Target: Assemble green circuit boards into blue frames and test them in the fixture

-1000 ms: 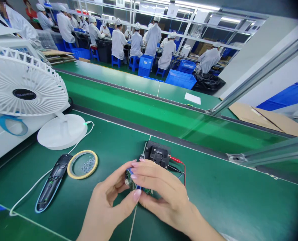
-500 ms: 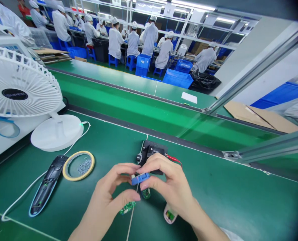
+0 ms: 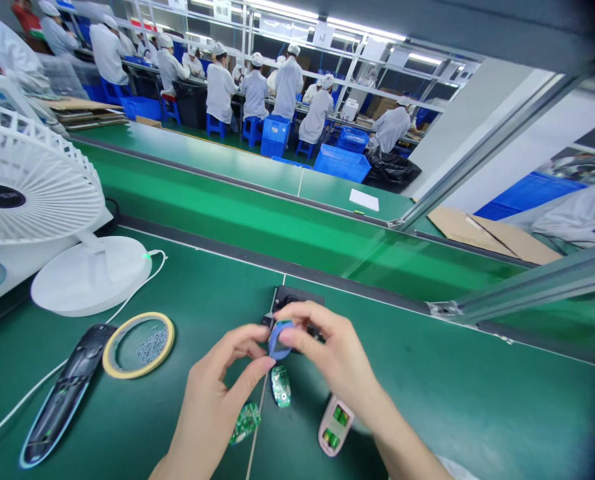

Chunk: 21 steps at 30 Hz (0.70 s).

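Between my two hands is a small blue plastic part (image 3: 279, 341), rounded, its exact kind not clear. The fingertips of my right hand (image 3: 325, 347) pinch it from the right. My left hand (image 3: 222, 380) steadies its left and lower edge with thumb and fingers. Just below the part lies a small green circuit board (image 3: 281, 386). A second circuit board (image 3: 246, 423) is partly hidden behind my left hand. Under my right wrist rests a pink oval housing (image 3: 336, 425) with green and copper pieces inside. A black fixture (image 3: 297, 297) stands behind my hands, partly covered.
Left of my hands lie a yellow tape ring (image 3: 111, 357) with small screws inside and a long black shell with blue edging (image 3: 62, 400). A white fan (image 3: 92, 273) with its cable stands farther left. Beyond a clear panel, people in white work at benches.
The blue part has been turned from edge-on to show its round face. My hands uncover more of the circuit board and pink housing. The whole view has shifted slightly.
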Tool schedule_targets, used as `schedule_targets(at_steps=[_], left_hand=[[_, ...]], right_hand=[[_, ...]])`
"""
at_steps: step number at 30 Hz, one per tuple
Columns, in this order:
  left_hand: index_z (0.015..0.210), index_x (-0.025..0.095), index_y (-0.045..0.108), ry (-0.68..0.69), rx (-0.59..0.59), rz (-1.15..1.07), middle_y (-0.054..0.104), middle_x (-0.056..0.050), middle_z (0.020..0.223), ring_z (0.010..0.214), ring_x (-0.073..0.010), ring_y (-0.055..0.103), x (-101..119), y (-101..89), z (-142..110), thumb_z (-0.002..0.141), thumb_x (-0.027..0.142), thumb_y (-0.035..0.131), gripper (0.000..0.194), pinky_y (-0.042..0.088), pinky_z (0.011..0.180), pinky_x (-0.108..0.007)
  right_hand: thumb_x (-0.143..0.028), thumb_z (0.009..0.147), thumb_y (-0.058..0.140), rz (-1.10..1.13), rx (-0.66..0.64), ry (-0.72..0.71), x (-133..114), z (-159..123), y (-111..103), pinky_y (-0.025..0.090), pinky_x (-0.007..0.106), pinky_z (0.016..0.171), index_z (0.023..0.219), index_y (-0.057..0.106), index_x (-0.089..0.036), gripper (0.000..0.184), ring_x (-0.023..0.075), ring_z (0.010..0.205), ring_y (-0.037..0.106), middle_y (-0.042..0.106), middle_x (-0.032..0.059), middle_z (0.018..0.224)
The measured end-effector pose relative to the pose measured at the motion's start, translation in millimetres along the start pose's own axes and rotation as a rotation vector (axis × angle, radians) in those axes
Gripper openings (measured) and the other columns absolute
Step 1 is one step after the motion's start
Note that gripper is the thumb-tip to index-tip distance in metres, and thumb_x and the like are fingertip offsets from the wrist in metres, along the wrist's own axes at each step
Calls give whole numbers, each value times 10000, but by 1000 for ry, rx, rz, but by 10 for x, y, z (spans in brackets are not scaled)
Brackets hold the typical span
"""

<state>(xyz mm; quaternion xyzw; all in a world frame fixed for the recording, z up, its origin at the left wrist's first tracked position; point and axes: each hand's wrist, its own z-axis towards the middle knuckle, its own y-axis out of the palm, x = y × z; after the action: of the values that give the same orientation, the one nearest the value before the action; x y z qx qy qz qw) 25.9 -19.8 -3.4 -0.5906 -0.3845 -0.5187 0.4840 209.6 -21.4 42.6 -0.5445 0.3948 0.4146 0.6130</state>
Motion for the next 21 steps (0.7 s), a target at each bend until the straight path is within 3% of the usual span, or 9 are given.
schedule_targets(at_steps=[2, 4, 9, 12, 16, 18, 21], left_hand=[[1257, 315, 568, -76, -22, 74, 671, -24, 1036, 924, -200, 644, -18, 25, 114, 862, 435, 622, 416, 517, 865, -350], [1311, 315, 525, -102, -51, 136, 619, -44, 1144, 917, -199, 623, -36, 49, 260, 859, 437, 591, 473, 503, 851, -363], [1314, 263, 526, -43, -156, 120, 536, -59, 1280, 681, -114, 519, -110, 156, 651, 857, 421, 555, 485, 477, 703, -296], [1343, 240, 521, -21, -215, 95, 554, -62, 1250, 573, -83, 402, -172, 237, 812, 845, 469, 575, 551, 426, 625, -274], [1365, 216, 507, -20, -264, 6, 553, -72, 1216, 574, -84, 374, -246, 272, 876, 832, 511, 590, 614, 384, 594, -259], [1352, 236, 513, 3, -257, -9, 530, -67, 1242, 601, -89, 382, -269, 266, 858, 843, 490, 597, 575, 388, 621, -258], [1344, 287, 510, 58, -263, 18, 494, -45, 1280, 632, -96, 377, -278, 267, 821, 867, 430, 597, 506, 390, 665, -258]], right_hand=[[-404, 831, 656, -63, 136, 105, 65, 70, -148, 473, 288, 654, 959, 719, -219, 234, 155, 692, 585, 699, 25, 812], [-418, 807, 643, -152, 220, 162, 108, 118, -275, 468, 299, 646, 941, 712, -205, 261, 162, 679, 582, 707, 36, 802], [-367, 809, 617, -198, 115, 251, 106, 128, -319, 486, 308, 687, 901, 695, -202, 205, 167, 701, 608, 696, 28, 769], [-321, 791, 636, -231, 145, 248, 150, 88, -228, 491, 330, 754, 883, 712, -209, 163, 176, 756, 620, 678, 37, 814], [-378, 797, 647, -128, 273, 169, 290, 18, -189, 493, 337, 792, 913, 709, -213, 211, 183, 809, 624, 673, 50, 884], [-434, 827, 621, -28, 325, 137, 333, -11, -217, 489, 310, 738, 938, 669, -208, 257, 169, 785, 613, 667, 42, 873], [-487, 915, 497, 135, 242, 177, 327, -47, -244, 453, 266, 595, 984, 567, -211, 293, 133, 607, 554, 601, -17, 696]])
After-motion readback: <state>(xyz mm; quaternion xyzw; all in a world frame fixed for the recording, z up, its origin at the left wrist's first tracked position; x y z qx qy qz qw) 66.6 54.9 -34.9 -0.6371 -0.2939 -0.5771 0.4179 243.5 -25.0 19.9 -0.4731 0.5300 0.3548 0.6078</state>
